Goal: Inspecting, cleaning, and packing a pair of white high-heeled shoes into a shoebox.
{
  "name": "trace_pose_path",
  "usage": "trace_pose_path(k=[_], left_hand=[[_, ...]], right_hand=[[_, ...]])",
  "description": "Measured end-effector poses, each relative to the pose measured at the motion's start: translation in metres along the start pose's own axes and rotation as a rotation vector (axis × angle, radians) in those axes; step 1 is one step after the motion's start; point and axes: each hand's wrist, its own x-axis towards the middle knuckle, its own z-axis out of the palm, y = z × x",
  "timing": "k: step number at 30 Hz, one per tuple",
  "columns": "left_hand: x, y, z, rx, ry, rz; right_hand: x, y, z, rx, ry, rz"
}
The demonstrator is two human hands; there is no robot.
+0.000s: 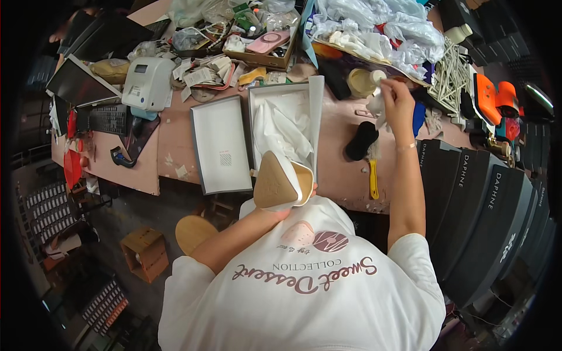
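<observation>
My left hand point(284, 213) is closed around a white shoe point(275, 186) with a tan sole, held above the table's front edge. The shoe hides most of those fingers. Beyond it lies an open shoebox point(254, 108) with white tissue paper point(281, 131) inside, and its lid point(221, 149) rests to the left. Out at the right, my right hand point(399, 104) pinches a thin white piece of cloth or paper point(378, 109). Its fingertips are beside a bottle with a white cap point(362, 83); I cannot tell whether they touch it.
Near my right forearm lie a black fuzzy pad point(362, 141) and a yellow-handled brush point(373, 178). Black shoeboxes point(480, 205) stand at the right. A label printer point(146, 83), keyboard point(109, 119) and monitor point(82, 82) occupy the left. Plastic bags point(389, 29) fill a box behind.
</observation>
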Motion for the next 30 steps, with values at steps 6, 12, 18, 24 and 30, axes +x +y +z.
trace_pose_path(k=[6, 12, 18, 24, 30], left_hand=[[0.001, -0.013, -0.01, -0.132, -0.07, 0.016], [0.002, -0.025, -0.031, -0.174, -0.363, -0.01], [0.001, -0.035, -0.047, 0.151, -0.58, 0.145], [-0.007, -0.037, -0.039, 0.696, -0.654, 0.586], [-0.012, -0.034, -0.038, 0.58, -0.65, 0.405]], right_hand=[[-0.144, -0.122, -0.038, 0.365, -0.743, -0.048], [-0.173, -0.144, -0.016, 0.053, -0.646, -0.327], [-0.189, -0.153, -0.018, -0.051, -0.726, -0.371], [-0.186, -0.156, -0.034, -0.01, -0.826, -0.25], [-0.192, -0.159, -0.024, -0.064, -0.777, -0.311]])
